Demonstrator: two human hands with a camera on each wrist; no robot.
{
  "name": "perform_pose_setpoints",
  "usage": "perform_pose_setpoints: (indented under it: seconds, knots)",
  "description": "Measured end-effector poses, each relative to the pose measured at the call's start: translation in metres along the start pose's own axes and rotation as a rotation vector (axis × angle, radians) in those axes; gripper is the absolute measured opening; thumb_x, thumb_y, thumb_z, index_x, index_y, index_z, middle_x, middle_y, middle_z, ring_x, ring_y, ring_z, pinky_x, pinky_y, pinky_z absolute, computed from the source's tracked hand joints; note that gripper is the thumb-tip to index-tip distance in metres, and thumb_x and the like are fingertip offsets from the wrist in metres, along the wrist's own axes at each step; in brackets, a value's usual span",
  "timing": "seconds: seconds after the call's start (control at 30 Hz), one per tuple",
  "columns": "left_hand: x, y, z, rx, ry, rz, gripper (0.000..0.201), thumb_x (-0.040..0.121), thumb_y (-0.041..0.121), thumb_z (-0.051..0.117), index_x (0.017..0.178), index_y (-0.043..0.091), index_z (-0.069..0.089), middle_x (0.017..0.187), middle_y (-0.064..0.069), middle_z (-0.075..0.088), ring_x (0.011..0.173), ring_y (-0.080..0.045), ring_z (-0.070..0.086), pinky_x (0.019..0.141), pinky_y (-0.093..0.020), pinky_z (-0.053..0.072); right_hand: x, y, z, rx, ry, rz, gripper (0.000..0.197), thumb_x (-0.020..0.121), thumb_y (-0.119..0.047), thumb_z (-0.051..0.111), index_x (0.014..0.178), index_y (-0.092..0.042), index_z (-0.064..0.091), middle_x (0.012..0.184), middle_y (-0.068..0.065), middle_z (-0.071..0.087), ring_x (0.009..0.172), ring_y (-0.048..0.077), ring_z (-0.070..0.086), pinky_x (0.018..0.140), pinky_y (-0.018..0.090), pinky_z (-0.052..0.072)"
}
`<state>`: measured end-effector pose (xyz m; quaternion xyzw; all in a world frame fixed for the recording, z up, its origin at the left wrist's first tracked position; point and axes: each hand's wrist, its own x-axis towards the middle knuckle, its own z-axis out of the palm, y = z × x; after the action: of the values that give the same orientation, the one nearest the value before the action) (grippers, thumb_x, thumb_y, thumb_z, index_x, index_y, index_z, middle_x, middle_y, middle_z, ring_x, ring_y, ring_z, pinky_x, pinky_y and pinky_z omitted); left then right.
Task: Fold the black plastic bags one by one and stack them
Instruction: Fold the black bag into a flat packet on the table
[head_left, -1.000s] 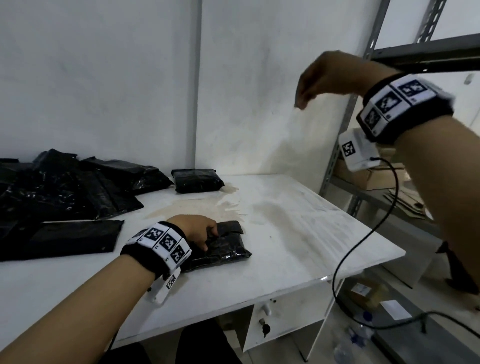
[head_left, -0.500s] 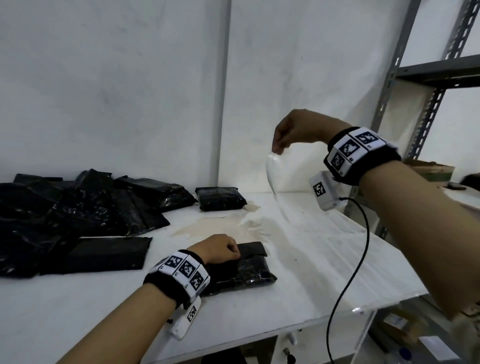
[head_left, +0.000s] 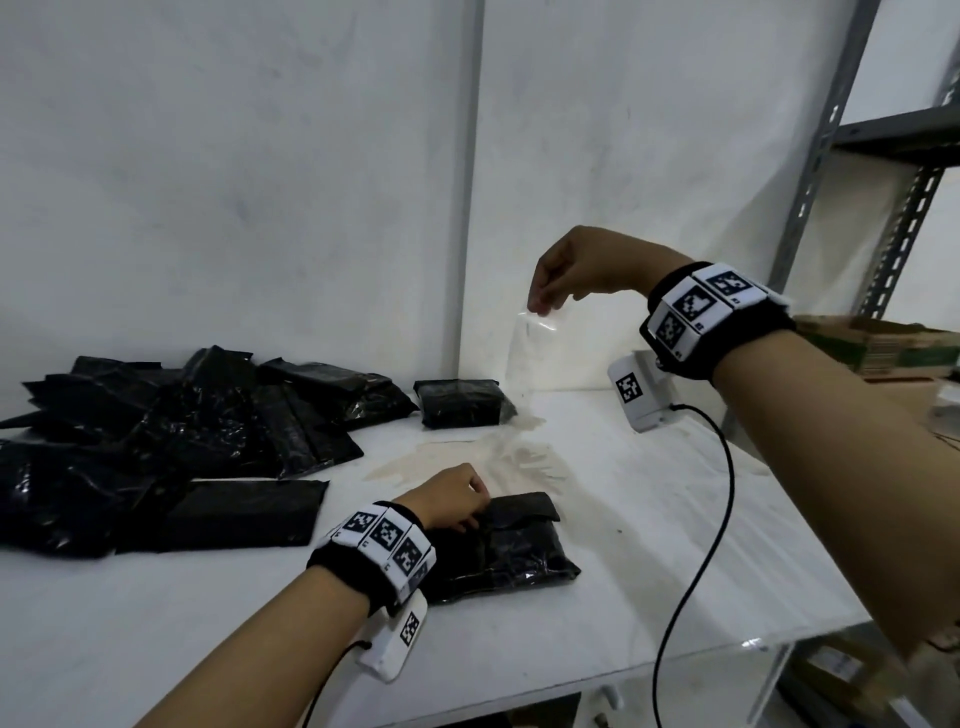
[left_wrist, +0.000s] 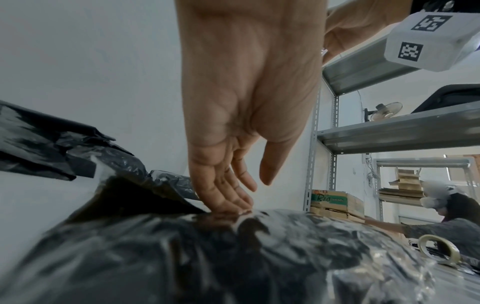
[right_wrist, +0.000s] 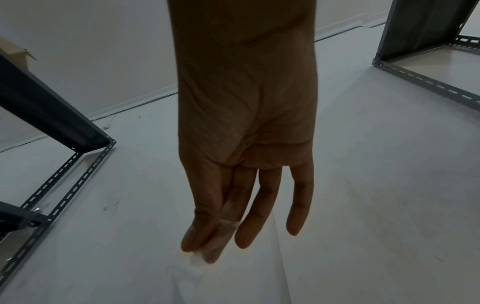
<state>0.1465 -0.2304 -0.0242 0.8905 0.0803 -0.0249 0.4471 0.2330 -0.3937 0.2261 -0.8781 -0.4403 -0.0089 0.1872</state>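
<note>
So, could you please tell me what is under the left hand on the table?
The left hand presses with its fingertips on a folded black plastic bag, which lies on the white table. Whatever lies beneath that bag is covered and cannot be seen.

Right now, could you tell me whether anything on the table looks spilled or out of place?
Yes: a tan, dried-looking stain marks the white table between the two folded black bags.

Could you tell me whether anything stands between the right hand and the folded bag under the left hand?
Nothing on the table does, but the right hand is busy: it pinches a clear plastic bag in the air. The left hand presses the folded bag.
</note>
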Motion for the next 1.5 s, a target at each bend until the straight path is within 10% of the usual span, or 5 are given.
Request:
perform_pose_setpoints:
  seconds: [0.63,1.07,1.23,1.5]
  knots:
    - [0.001,0.007,-0.011,-0.369,0.227,-0.068,0.007,0.093,0.003,0.043,0.094,0.005,0.049,0.091,-0.014,0.053,0.076,-0.021,0.054,0.065,-0.029,0.049,0.007,-0.006,0.009,0.062,-0.008,-0.026,0.005,0.083,-0.024,0.073,0.087,-0.024,0.075,0.083,-0.009,0.074,0.076,-0.002,0.065,0.078,0.023,0.050]
    - [-0.024,-0.006,-0.047,-0.920,0.226,0.001,0.019,0.094,0.012,0.050,0.076,0.008,0.055,0.083,-0.005,0.057,0.077,-0.021,0.062,0.077,-0.033,0.052,0.000,0.018,0.010,0.199,0.065,0.025,0.011,0.084,-0.019,0.072,0.092,-0.013,0.076,0.084,-0.001,0.076,0.085,0.009,0.071,0.088,0.031,0.054]
    - [-0.035,-0.023,-0.075,-0.937,0.158,0.019,0.008,0.093,0.010,0.055,0.092,0.008,0.063,0.085,-0.004,0.059,0.080,-0.017,0.060,0.076,-0.027,0.054,-0.004,0.056,0.033,0.388,0.105,0.154,0.016,0.082,-0.014,0.074,0.094,-0.004,0.075,0.085,0.009,0.076,0.079,0.014,0.073,0.089,0.035,0.056]
    - [-0.045,-0.042,-0.092,-0.843,0.137,-0.122,0.007,0.090,0.003,0.059,0.091,0.001,0.065,0.084,-0.005,0.067,0.071,-0.010,0.066,0.064,-0.019,0.058,-0.022,0.097,0.108,0.600,0.063,0.382,0.027,0.082,-0.011,0.074,0.101,0.008,0.070,0.093,0.016,0.074,0.077,0.013,0.071,0.066,0.018,0.057]
